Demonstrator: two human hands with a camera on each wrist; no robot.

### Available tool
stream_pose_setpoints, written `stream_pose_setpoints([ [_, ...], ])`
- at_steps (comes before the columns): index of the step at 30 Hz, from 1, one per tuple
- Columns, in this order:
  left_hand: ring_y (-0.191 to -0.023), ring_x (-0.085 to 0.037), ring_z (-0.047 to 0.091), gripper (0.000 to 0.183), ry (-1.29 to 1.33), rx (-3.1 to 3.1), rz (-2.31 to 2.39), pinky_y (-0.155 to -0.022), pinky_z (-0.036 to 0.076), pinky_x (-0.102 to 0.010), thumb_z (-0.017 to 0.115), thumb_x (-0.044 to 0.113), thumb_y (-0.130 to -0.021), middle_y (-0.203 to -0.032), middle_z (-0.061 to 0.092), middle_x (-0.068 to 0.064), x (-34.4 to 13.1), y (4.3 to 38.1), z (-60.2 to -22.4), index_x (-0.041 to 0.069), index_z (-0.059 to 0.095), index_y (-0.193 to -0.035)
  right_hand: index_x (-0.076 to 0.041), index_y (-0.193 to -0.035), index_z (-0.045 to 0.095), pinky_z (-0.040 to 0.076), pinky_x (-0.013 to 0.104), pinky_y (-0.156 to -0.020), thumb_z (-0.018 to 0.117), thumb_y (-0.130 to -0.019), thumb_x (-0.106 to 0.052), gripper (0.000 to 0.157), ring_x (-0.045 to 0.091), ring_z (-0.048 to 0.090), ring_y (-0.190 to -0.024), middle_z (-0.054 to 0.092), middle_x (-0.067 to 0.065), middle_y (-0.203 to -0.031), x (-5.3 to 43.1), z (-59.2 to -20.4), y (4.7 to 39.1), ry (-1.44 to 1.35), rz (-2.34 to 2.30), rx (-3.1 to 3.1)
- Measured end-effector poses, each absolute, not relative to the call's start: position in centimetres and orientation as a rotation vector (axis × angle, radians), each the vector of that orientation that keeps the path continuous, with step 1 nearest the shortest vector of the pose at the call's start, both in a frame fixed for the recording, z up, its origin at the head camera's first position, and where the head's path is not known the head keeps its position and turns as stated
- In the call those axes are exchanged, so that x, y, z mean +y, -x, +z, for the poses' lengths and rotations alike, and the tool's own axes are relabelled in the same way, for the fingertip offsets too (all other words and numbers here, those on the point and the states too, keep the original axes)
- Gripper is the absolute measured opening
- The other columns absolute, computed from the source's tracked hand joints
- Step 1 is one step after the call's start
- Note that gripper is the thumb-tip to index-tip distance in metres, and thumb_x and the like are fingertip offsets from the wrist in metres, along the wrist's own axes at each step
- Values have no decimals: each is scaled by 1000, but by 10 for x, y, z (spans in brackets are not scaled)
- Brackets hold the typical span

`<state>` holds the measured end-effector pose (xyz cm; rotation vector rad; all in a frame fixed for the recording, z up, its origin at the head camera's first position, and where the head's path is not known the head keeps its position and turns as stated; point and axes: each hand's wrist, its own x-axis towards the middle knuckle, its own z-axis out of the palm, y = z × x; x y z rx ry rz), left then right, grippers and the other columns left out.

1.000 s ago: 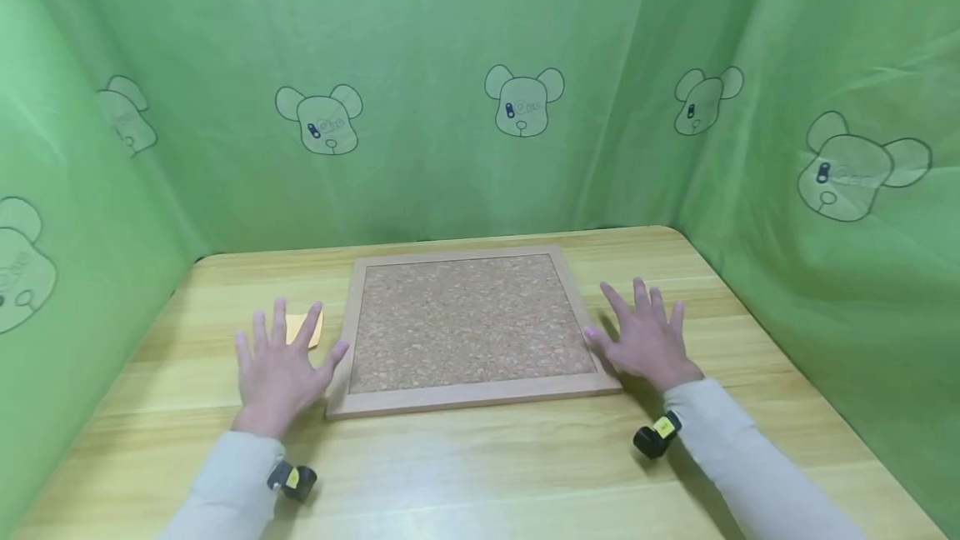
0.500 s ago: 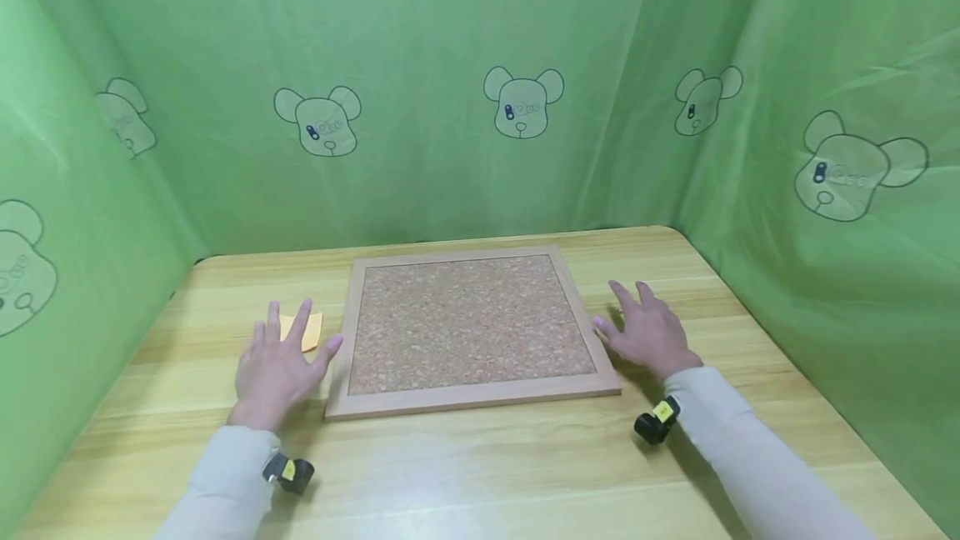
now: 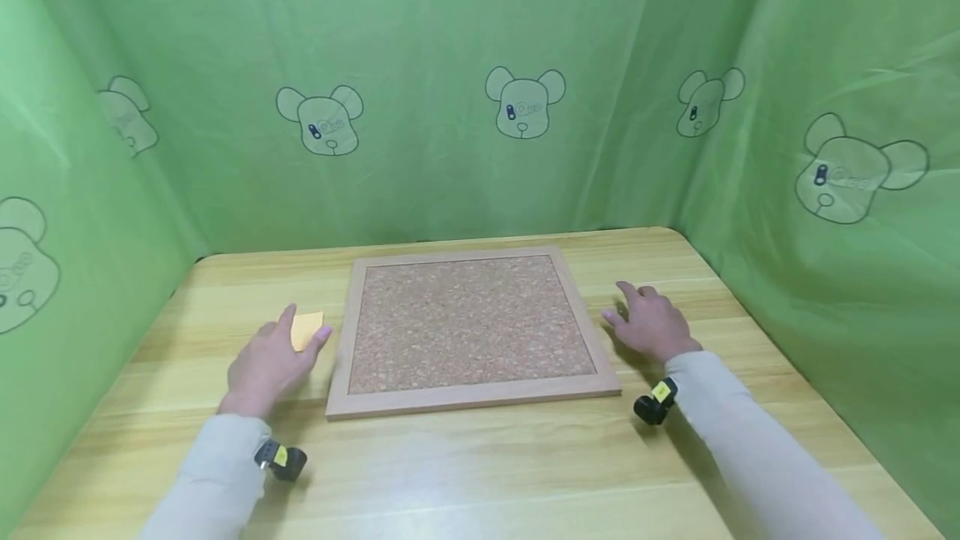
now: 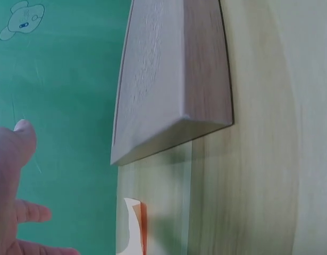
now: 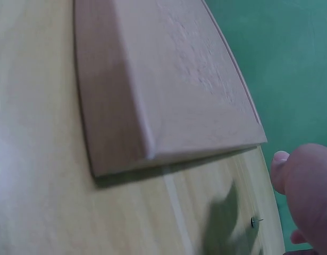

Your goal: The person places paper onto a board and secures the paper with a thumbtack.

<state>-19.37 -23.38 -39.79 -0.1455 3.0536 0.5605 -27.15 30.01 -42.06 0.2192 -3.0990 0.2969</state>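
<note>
The left hand (image 3: 266, 367) reaches over the left part of the table (image 3: 435, 473), its thumb and forefinger spread apart. Seen from the head, the paper (image 3: 306, 330) shows in the gap between them; the other fingers are mostly hidden there. The left wrist view shows the thumb and two fingers apart from one another. Whether a fingertip touches the paper cannot be told.

The paper is small and pale orange. It lies on the table just left of the board (image 3: 468, 319), near its edge but apart from it. In the left wrist view the paper looks bent, with a deeper orange along one side.

The right hand (image 3: 654, 327) is on the opposite side, its thumb and forefinger apart and the other fingers bent. The thumb points toward the board's right edge and is a little apart from it. Near this hand, the right wrist view shows a small pin (image 5: 254, 222) on the table beside the hand's shadow.

The board lies flat between the hands, cork inside a pale wooden frame (image 3: 472, 394). Behind the table hangs a green curtain (image 3: 420, 182) printed with outlined animal heads (image 3: 522, 111). Each sleeve (image 3: 757, 440) is pale, with a black camera (image 3: 652, 408) at the wrist.
</note>
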Motion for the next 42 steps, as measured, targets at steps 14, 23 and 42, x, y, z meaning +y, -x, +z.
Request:
stream_pose_setpoints([
  [14, -117, -59, 43, 83, 163, 3022, 614, -82, 45, -66, 48, 58, -94, -136, 39, -39, -243, 202, -403, 2, 24, -151, 5, -145, 33, 38, 66, -94, 51, -98, -38, 67, 56, 45, -115, 44, 41, -128, 305, -423, 287, -228, 417, -3133],
  [23, -125, -58, 33, 80, 162, 2962, 677, -94, 36, -69, 54, 49, -95, -140, 31, -40, -246, 207, -406, 1, 24, -151, 6, -143, 36, 37, 66, -95, 50, -98, -37, 64, 57, 43, -116, 43, 41, -129, 304, -425, 290, -201, 384, -3174],
  [42, -124, -63, 28, 86, 215, 2945, 665, -96, 30, -72, 44, 61, -94, -142, 22, -43, -253, 221, -421, 1, 22, -151, 7, -134, 50, 36, 64, -98, 54, -98, -29, 51, 55, 43, -117, 48, 39, -126, 308, -431, 301, -205, 358, -3166],
])
